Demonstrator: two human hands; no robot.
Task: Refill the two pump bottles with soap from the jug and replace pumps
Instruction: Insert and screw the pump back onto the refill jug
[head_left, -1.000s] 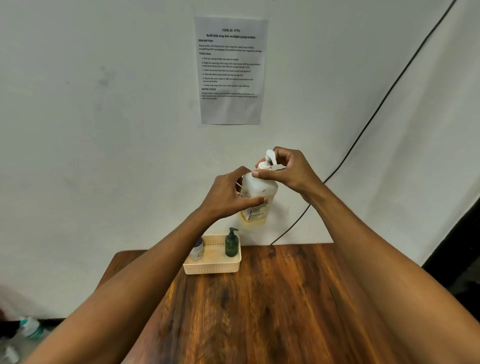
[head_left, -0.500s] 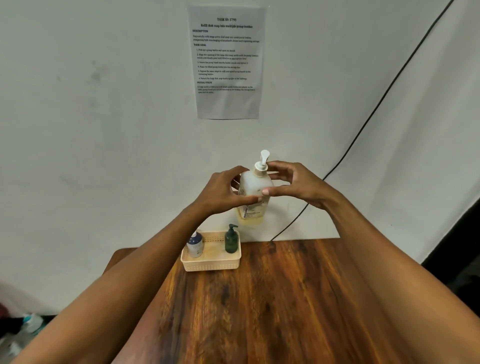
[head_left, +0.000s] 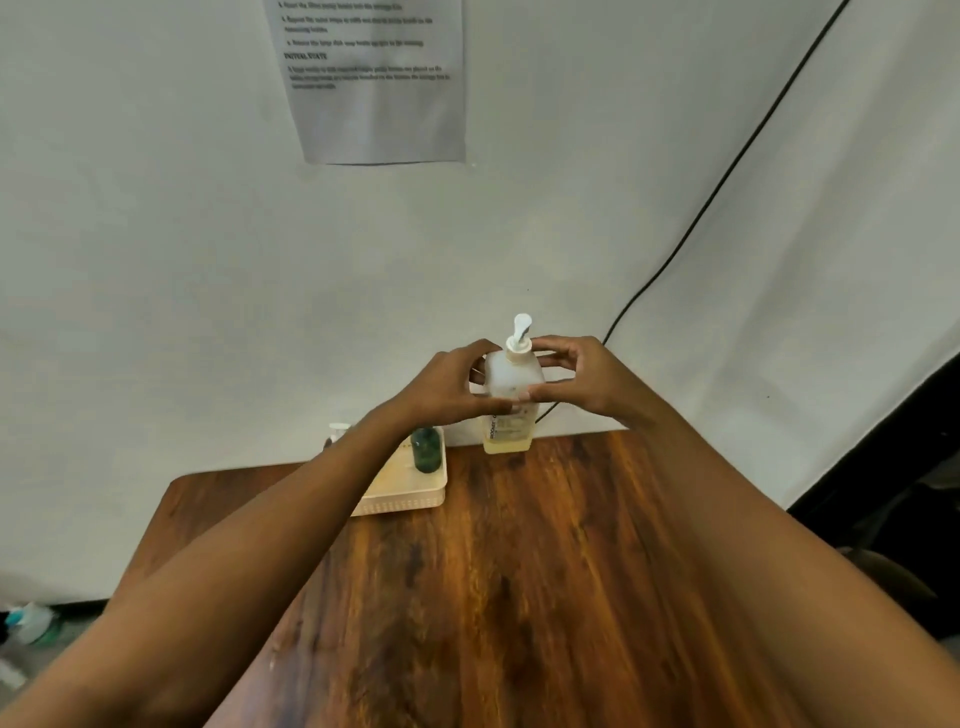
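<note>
A tall translucent soap jug (head_left: 511, 387) with a white pump top and a little yellow soap at its bottom stands at the far edge of the wooden table (head_left: 519, 571). My left hand (head_left: 447, 387) grips its left side and my right hand (head_left: 576, 382) its right side, fingertips meeting on the front. A small dark green pump bottle (head_left: 427, 451) stands in a cream basket (head_left: 410, 493) to the left. Behind my left forearm only the white pump (head_left: 338, 430) of a second bottle shows.
A white wall rises right behind the table, with a printed sheet (head_left: 379, 78) taped high up. A black cable (head_left: 701, 223) runs down the wall to behind the jug. Clutter lies on the floor (head_left: 26, 623) at the lower left.
My right hand left the pump top and took the jug's side. Both hands have carried the jug down from mid-air onto the table's far edge.
</note>
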